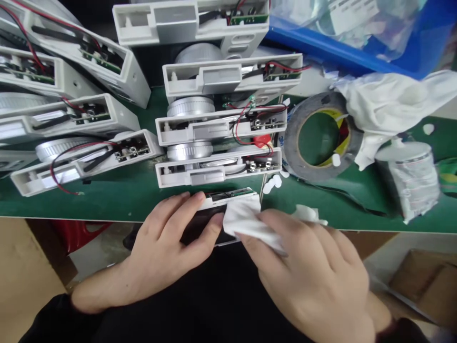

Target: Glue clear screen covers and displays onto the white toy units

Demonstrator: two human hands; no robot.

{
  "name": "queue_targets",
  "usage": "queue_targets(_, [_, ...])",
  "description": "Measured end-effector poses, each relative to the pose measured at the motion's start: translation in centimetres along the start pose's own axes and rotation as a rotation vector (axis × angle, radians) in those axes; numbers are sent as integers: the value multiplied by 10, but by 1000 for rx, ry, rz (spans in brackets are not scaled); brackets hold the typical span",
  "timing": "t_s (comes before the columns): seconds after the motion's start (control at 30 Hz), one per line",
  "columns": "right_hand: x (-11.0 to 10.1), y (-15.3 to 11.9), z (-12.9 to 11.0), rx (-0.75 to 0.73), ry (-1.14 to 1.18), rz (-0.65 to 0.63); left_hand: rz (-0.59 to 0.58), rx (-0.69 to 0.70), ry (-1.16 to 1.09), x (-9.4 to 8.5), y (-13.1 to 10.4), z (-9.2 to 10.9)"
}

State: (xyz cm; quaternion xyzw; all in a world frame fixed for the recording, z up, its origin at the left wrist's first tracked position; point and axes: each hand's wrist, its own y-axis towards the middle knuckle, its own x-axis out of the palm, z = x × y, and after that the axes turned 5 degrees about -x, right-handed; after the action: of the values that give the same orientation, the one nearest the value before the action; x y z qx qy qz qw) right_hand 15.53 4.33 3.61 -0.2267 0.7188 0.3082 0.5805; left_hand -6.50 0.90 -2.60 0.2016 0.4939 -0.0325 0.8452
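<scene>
At the table's front edge, a white device housing with a dark face [200,225] is held by my left hand [171,233], its fingers on the top edge and its thumb across the dark face. A crumpled white cloth [241,216] is pinched in my right hand [303,267] and touches the housing's right part. Just behind, similar white housings [217,176] with silver dials and red and black wires stand in a row.
More open housings [85,164] fill the left side of the green table [107,205]. On the right lie a grey tape roll [294,138], white cloth [389,102], a round container [410,176] and a blue bin [357,57].
</scene>
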Motion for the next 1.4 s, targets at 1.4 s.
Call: queue_targets(1.4, [-10, 7, -4, -14, -50, -44, -162, 97, 61, -12, 7, -7])
